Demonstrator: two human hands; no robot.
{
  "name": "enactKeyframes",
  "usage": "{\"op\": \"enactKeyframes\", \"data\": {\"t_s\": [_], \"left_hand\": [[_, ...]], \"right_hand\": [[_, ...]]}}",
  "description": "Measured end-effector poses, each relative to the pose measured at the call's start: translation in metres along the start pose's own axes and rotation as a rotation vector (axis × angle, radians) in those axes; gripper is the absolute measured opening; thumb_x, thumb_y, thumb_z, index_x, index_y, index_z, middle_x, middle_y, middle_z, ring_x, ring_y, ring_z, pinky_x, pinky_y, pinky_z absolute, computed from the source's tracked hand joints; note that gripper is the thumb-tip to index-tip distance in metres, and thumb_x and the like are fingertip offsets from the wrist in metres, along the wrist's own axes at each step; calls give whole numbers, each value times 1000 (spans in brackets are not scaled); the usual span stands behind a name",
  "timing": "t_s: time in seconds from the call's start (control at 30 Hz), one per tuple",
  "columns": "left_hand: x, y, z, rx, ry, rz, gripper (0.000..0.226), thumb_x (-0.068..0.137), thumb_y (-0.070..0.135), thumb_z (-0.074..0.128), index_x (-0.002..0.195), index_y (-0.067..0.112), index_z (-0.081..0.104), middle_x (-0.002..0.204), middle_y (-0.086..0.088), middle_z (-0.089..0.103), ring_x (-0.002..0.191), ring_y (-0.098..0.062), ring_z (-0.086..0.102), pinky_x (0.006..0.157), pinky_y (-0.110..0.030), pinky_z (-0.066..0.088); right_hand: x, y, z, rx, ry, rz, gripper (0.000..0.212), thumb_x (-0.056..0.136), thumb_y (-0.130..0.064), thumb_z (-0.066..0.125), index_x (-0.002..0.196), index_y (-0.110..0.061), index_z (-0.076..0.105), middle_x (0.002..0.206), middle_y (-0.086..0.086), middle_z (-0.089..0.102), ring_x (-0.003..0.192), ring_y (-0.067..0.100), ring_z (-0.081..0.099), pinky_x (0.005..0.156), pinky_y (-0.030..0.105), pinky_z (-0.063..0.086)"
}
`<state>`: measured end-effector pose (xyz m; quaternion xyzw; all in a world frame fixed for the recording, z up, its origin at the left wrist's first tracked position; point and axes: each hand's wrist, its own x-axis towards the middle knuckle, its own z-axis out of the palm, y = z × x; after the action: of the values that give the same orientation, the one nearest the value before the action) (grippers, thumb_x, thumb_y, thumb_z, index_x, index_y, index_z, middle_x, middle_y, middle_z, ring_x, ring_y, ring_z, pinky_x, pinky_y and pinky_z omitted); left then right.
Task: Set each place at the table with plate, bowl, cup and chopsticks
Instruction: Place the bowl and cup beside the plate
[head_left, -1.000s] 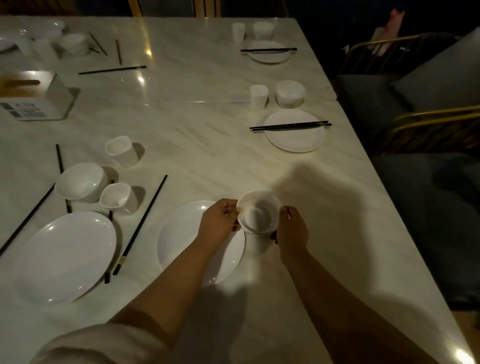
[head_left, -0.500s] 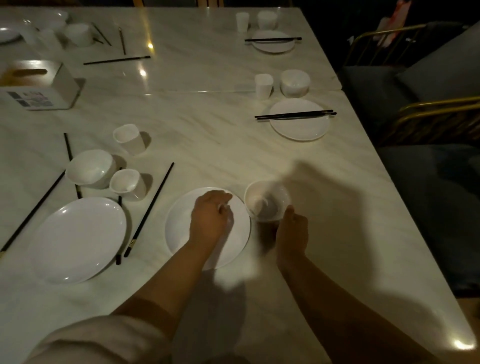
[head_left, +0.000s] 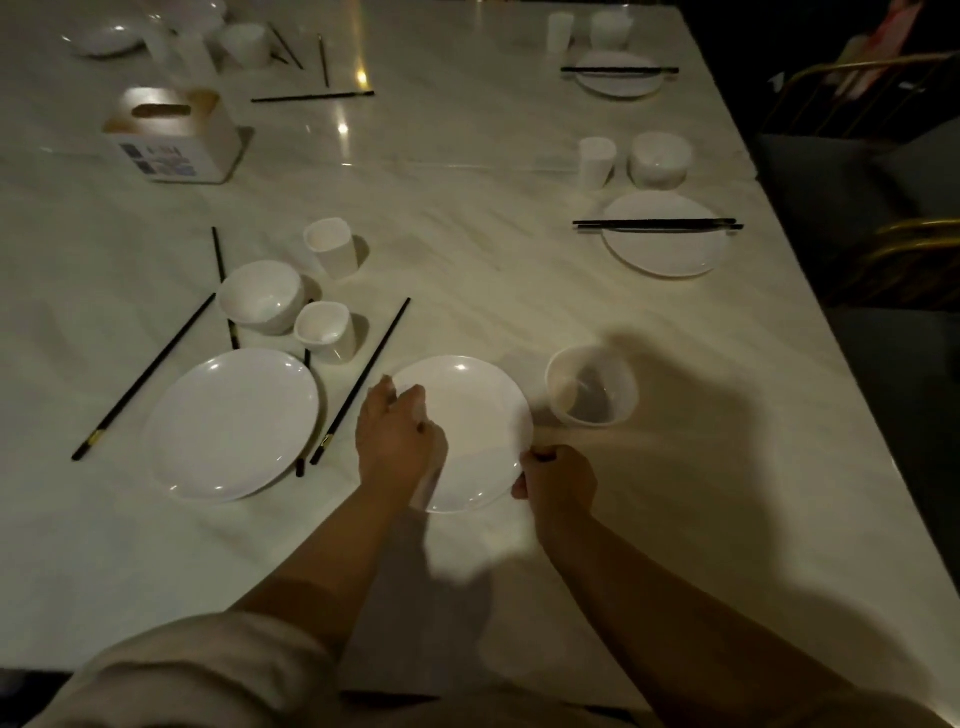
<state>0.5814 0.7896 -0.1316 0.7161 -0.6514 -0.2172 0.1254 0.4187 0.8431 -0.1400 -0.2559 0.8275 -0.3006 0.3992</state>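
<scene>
A white plate (head_left: 478, 415) lies on the marble table (head_left: 467, 260) in front of me. My left hand (head_left: 397, 436) lies over its left rim with fingers curled on the edge. My right hand (head_left: 558, 480) pinches the plate's right front rim. A white bowl (head_left: 592, 387) stands alone just right of the plate, untouched. To the left lie a second plate (head_left: 234, 421), a bowl (head_left: 262, 293), two cups (head_left: 327, 330) (head_left: 332, 247) and loose black chopsticks (head_left: 361, 379).
Two laid places sit along the right edge: a plate with chopsticks across it (head_left: 662, 234), a cup (head_left: 596, 161) and a bowl (head_left: 660, 158), and another set farther back (head_left: 618, 73). A tissue box (head_left: 174, 137) stands at the back left. Chairs (head_left: 883, 208) line the right side.
Both hands set the bowl down to the right of the plate and let go. They then moved onto the plate's rim, left hand on the left side, right hand on the right front.
</scene>
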Motion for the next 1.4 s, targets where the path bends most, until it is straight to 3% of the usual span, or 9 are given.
{"op": "enactKeyframes", "data": {"t_s": [0.17, 0.27, 0.33, 0.47, 0.63, 0.93, 1.1, 1.27, 1.4], "left_hand": [[8, -18, -1, 20, 27, -47, 46, 75, 34, 32, 106, 19, 62, 120, -14, 62, 122, -29, 48, 98, -44, 43], [4, 2, -4, -79, 92, -37, 32, 82, 19, 54, 111, 16, 67, 128, -16, 58, 126, -30, 47, 105, -50, 36], [2, 25, -2, -199, 89, -10, 33, 87, 12, 60, 119, 13, 65, 136, -13, 54, 130, -26, 44, 114, -29, 24], [-6, 77, 6, -479, -111, 40, 35, 91, 6, 53, 125, 13, 61, 133, -3, 58, 126, -19, 49, 92, -1, 19], [-12, 120, 17, -570, -346, 30, 41, 95, 19, 46, 134, 29, 54, 137, 3, 56, 127, -19, 50, 108, -27, 35], [-11, 104, 16, -644, -182, -106, 28, 92, 15, 48, 109, 24, 68, 108, -1, 69, 106, -22, 61, 102, -38, 45], [-6, 100, 14, -598, -191, -79, 28, 95, 17, 48, 113, 21, 68, 113, -2, 69, 104, -19, 61, 103, -37, 45], [5, 94, -9, -596, -56, -51, 30, 95, 9, 46, 118, 16, 64, 115, 8, 61, 104, -5, 52, 96, -9, 31], [23, 68, -26, -466, 237, 3, 39, 87, 1, 51, 122, 13, 60, 128, -7, 52, 111, -14, 52, 90, -10, 33]], "right_hand": [[-9, -3, 12, 98, -106, 25, 17, 88, -17, 61, 87, -1, 68, 71, 15, 72, 58, 28, 70, 64, 36, 60], [-8, -3, 3, 229, -20, 107, 17, 90, -12, 52, 84, -1, 64, 71, 11, 67, 59, 27, 66, 59, 36, 55], [-1, -4, -8, 312, 160, 145, 17, 92, -11, 47, 93, 1, 60, 85, 16, 65, 79, 32, 65, 73, 39, 54], [20, -14, -41, 474, 458, 88, 23, 93, -8, 43, 112, 1, 54, 112, 18, 58, 105, 32, 56, 84, 33, 41], [36, -14, -62, 415, 269, -94, 31, 97, -20, 43, 127, -16, 52, 116, 1, 57, 106, 18, 53, 90, 30, 42], [24, -12, -49, 386, 232, -58, 19, 92, -10, 48, 109, -14, 55, 103, 3, 58, 100, 24, 57, 82, 32, 44], [15, -22, -42, -85, 463, -385, 43, 83, -6, 60, 125, -6, 56, 127, 15, 55, 118, 35, 49, 95, 41, 41], [12, -49, -26, -87, 274, -616, 41, 85, -6, 58, 125, -11, 57, 125, 7, 60, 122, 25, 49, 106, 32, 34], [8, -67, 2, -92, 106, -745, 35, 90, -7, 55, 124, -9, 59, 122, 8, 61, 119, 24, 52, 101, 27, 37]]}}
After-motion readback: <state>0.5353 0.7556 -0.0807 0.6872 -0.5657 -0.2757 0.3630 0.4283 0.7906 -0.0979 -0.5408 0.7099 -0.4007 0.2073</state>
